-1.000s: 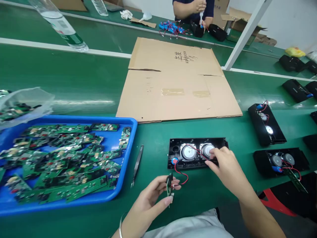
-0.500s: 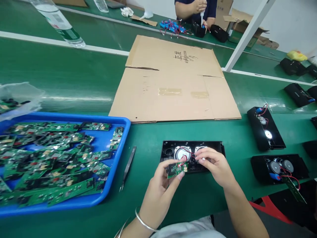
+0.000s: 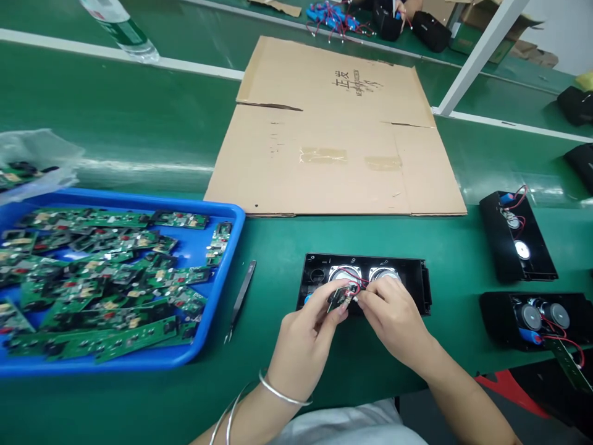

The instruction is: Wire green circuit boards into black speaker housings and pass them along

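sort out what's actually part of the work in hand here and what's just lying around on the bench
In hand:
left hand and right hand, pinching a small circuit board
red wires
open black speaker housing

Lying about:
tweezers
blue tray of boards
flat cardboard
other speaker housings
water bottle

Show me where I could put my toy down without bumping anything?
Bare green table lies left of the flat cardboard, behind the blue tray. A narrower strip runs between the tweezers and the speaker shell. The tray, full of circuit boards, and the right edge with more speakers are crowded.
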{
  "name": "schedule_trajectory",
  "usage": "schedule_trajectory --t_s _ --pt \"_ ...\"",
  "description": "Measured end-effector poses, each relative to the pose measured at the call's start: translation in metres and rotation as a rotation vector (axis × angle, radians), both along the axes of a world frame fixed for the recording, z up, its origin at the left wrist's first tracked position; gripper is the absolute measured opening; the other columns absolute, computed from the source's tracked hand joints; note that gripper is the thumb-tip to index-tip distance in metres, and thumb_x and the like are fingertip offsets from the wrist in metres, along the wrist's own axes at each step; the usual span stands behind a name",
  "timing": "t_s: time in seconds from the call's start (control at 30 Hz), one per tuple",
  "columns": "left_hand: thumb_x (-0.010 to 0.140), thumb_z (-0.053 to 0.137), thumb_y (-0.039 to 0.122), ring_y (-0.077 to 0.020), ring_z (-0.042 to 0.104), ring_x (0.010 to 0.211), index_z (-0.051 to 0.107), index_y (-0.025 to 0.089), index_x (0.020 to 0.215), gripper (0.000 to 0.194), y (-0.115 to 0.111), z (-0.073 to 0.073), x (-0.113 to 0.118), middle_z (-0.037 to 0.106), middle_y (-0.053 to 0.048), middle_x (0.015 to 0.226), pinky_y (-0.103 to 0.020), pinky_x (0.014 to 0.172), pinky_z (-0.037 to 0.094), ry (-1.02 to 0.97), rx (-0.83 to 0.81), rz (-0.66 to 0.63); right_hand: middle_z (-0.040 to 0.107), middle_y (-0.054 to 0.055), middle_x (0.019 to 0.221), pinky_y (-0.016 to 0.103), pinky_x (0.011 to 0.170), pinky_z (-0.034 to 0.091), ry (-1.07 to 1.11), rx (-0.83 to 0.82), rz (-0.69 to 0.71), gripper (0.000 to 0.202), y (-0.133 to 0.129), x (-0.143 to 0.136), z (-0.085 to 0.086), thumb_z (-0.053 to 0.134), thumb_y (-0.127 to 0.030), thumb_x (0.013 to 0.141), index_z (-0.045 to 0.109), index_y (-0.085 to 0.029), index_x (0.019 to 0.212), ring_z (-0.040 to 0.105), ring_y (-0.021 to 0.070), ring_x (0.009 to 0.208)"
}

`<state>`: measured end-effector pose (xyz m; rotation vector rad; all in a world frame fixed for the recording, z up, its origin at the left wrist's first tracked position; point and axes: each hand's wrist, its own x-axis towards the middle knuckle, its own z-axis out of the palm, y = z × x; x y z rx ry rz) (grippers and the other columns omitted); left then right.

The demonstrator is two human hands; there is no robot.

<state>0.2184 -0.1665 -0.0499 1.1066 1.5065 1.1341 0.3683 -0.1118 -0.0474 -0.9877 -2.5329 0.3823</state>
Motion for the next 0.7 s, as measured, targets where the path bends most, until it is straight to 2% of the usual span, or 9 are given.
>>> schedule_trajectory --t_s 0.17,0.43,0.53,0.7 --pt "0.082 0.051 0.023 -0.0193 0.070 0.082 0.061 0.023 0.105 0.025 0.0025 0.0025 -0.0015 0.073 0.000 0.092 -0.030 0.073 0.060 -0.004 -0.050 -0.008 0.052 0.003 0.070 0.028 0.058 0.031 -0.113 0.067 0.023 0.029 0.0010 -0.0014 -0.0010 0.038 -0.009 0.092 0.059 -0.015 0.074 0.038 0.0149 0.063" --pt "0.082 0.049 0.022 -0.0211 0.070 0.082 0.063 0.023 0.103 0.026 0.0048 0.0048 -0.0008 0.073 -0.003 0.096 -0.031 0.074 0.059 0.062 -0.026 -0.036 0.051 0.005 0.067 0.031 0.056 0.027 -0.201 0.236 0.075 0.032 -0.0014 -0.0068 0.0056 0.035 -0.005 0.089 0.061 -0.013 0.073 0.036 0.0173 0.062" --pt "0.082 0.050 0.022 -0.0212 0.070 0.082 0.063 0.022 0.103 0.025 0.0052 0.0035 0.0001 0.073 -0.002 0.093 -0.030 0.072 0.059 0.014 -0.044 -0.031 0.051 0.006 0.065 0.031 0.055 0.027 -0.231 0.287 0.083 0.034 -0.0013 -0.0078 0.0078 0.035 -0.003 0.089 0.061 -0.013 0.069 0.036 0.0176 0.061" --pt "0.081 0.049 0.019 -0.0189 0.070 0.079 0.063 0.022 0.099 0.023 0.0059 0.0041 0.0022 0.072 -0.002 0.097 -0.028 0.069 0.061 -0.114 -0.047 -0.039 0.053 0.004 0.066 0.029 0.055 0.031 -0.153 0.213 0.060 0.030 0.0007 -0.0054 0.0037 0.038 -0.010 0.092 0.060 -0.014 0.072 0.041 0.0158 0.061"
